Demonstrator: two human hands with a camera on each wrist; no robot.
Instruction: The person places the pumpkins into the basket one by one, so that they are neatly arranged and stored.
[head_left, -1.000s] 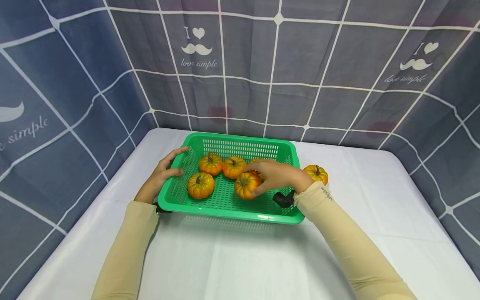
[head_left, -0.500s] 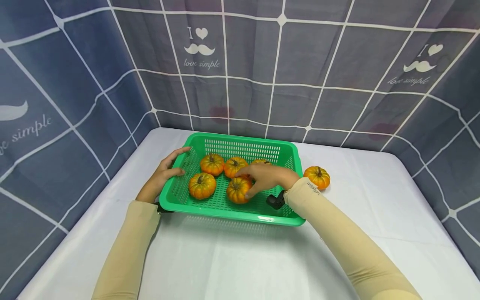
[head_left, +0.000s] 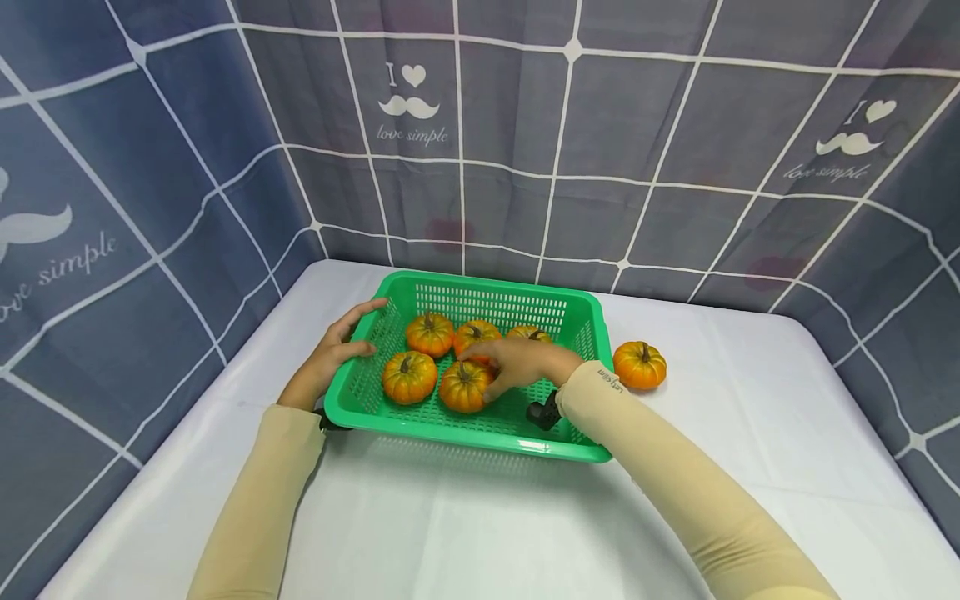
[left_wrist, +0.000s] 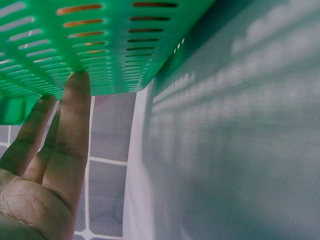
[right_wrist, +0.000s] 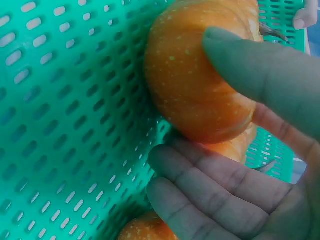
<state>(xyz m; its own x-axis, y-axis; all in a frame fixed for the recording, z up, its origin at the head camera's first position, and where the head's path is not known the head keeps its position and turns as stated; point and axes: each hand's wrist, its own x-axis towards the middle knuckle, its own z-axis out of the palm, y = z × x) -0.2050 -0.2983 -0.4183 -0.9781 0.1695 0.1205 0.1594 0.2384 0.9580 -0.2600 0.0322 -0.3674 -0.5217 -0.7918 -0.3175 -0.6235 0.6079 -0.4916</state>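
A green slotted plastic basket (head_left: 465,431) stands on the white-covered table. My left hand (head_left: 324,358) holds its left end, thumb over the rim; in the left wrist view several fingers (left_wrist: 70,135) lie against the outer wall. Inside, my right hand (head_left: 517,361) grips a small orange pumpkin (head_left: 463,388) at the front middle, thumb on its near side and fingers around the other, as the right wrist view shows. Left of it sits another pumpkin (head_left: 408,379). Behind are a back-left pumpkin (head_left: 430,335), a middle pumpkin (head_left: 472,333) and a partly hidden pumpkin (head_left: 528,332).
One more pumpkin (head_left: 640,365) lies on the table (head_left: 750,400), just right of the basket. Grey checked curtains (head_left: 510,208) with white lines rise behind the table and at both sides. A small black device (head_left: 543,411) sits at my right wrist.
My right hand has moved the gripped pumpkin left and slightly nearer, close to the front-left pumpkin. The back-right pumpkin shows more now. My left hand stays on the basket; the view has shifted slightly.
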